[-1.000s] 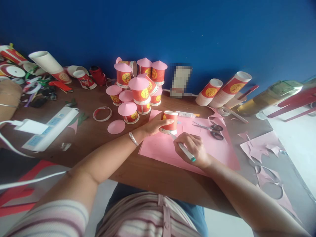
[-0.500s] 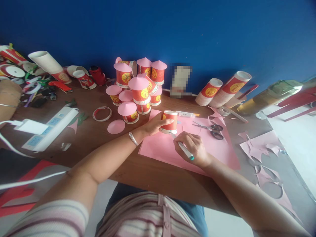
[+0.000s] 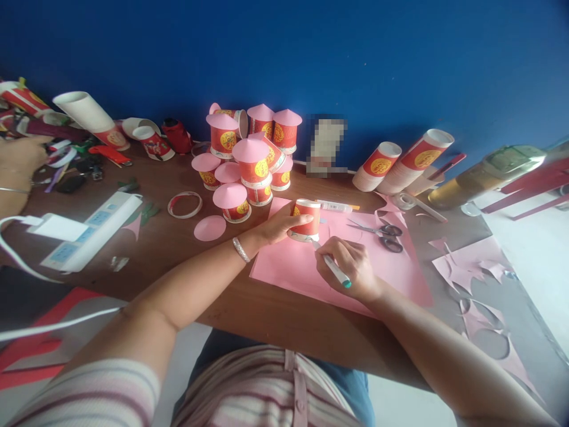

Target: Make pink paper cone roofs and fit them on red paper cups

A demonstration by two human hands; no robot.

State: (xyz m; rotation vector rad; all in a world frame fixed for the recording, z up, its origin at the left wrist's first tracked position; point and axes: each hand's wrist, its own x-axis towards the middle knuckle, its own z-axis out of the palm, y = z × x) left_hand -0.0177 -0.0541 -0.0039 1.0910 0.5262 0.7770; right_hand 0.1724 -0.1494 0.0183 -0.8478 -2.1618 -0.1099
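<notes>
My left hand [image 3: 281, 228] is closed around a red paper cup [image 3: 312, 220] with a white rim band along its lower edge, where some drawn marks show. Pinched in my right hand [image 3: 349, 267] is a white marker [image 3: 336, 271] with a green end, its tip at the lower right of the cup's white band. Both hands are over a sheet of pink paper [image 3: 284, 267]. Scissors [image 3: 387, 235] lie on that paper to the right, and another marker [image 3: 334, 206] lies behind the cup.
Several pink-roofed cups [image 3: 251, 161] are stacked at the back. A pink disc [image 3: 210, 228] and a ring [image 3: 185, 204] lie left of my hands. Stacked cups [image 3: 420, 159], a bottle [image 3: 484, 175] and paper scraps [image 3: 471, 261] are at the right. A power strip [image 3: 93, 231] and another person's hand [image 3: 18, 169] are at the left.
My right hand and the marker have shifted slightly right along the cup's lower band. My left hand still holds the cup. The other person's hand at the far left has moved a little.
</notes>
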